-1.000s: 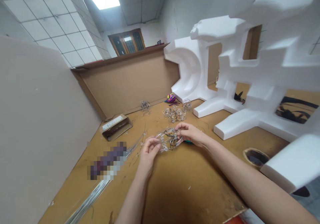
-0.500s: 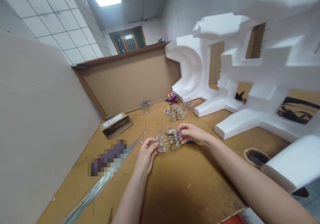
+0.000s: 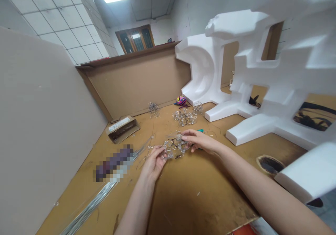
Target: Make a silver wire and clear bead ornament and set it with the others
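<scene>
A small openwork piece of bent silvery wire with clear round beads (image 3: 174,147) is held just above the brown tabletop. My left hand (image 3: 156,159) pinches its left end between thumb and fingers. At the opposite end, my right hand (image 3: 199,141) has its fingers closed over the upper right part of the wire, partly hiding it. Behind the right hand a teal object (image 3: 200,130) peeks out on the table; its kind is hidden. Farther back lies a cluster of similar beaded wire pieces (image 3: 184,117).
White foam packing blocks (image 3: 244,119) stand along the right. A small open cardboard box (image 3: 123,129) lies at left, near a bundle of thin metal wires (image 3: 91,207) and a blurred purple object (image 3: 114,163). A colourful ball-like item (image 3: 181,100) and tangled wire (image 3: 153,107) sit at the back. A round container (image 3: 270,164) is at right.
My right hand has shifted slightly left over the wire piece, which has tilted and turned. The teal object shows more behind that hand. My left hand keeps its hold.
</scene>
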The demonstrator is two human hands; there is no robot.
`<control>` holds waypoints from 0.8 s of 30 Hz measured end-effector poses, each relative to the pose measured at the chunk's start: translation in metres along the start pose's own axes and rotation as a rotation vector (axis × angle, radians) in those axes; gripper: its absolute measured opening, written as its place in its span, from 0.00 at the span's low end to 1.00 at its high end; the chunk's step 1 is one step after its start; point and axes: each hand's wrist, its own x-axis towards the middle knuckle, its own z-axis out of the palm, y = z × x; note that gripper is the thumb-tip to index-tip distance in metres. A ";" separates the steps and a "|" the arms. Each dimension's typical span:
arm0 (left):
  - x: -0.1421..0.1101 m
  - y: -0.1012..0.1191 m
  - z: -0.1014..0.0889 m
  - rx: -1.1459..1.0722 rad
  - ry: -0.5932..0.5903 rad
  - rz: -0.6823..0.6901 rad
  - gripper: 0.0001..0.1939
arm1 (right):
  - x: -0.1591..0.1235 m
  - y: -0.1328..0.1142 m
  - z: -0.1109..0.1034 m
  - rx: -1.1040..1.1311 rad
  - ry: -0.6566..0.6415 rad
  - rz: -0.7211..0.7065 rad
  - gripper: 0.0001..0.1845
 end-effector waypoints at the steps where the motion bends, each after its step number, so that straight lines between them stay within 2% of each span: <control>1: 0.001 -0.001 -0.001 -0.008 0.015 -0.006 0.08 | -0.001 0.000 0.001 -0.020 -0.001 -0.003 0.28; 5: 0.001 -0.001 -0.001 -0.015 0.037 0.026 0.07 | -0.003 0.001 0.007 -0.208 0.038 -0.049 0.39; 9: -0.004 -0.001 0.004 0.000 0.034 0.081 0.07 | -0.002 0.009 0.015 -0.472 0.158 -0.138 0.51; 12: -0.006 -0.001 0.008 0.013 0.033 0.095 0.08 | -0.002 0.014 0.020 -0.568 0.208 -0.190 0.54; 15: -0.006 -0.001 0.009 0.017 0.028 0.093 0.08 | -0.004 0.011 0.022 -0.615 0.232 -0.180 0.50; 18: -0.005 0.000 0.007 0.008 0.019 0.085 0.09 | -0.007 0.002 0.021 -0.592 0.225 -0.154 0.41; 21: -0.004 0.003 0.004 -0.016 0.005 0.068 0.08 | -0.007 -0.005 0.013 -0.421 0.144 -0.097 0.30; 24: -0.003 0.005 0.001 -0.042 -0.019 0.038 0.07 | -0.004 -0.006 0.003 -0.175 0.016 -0.036 0.25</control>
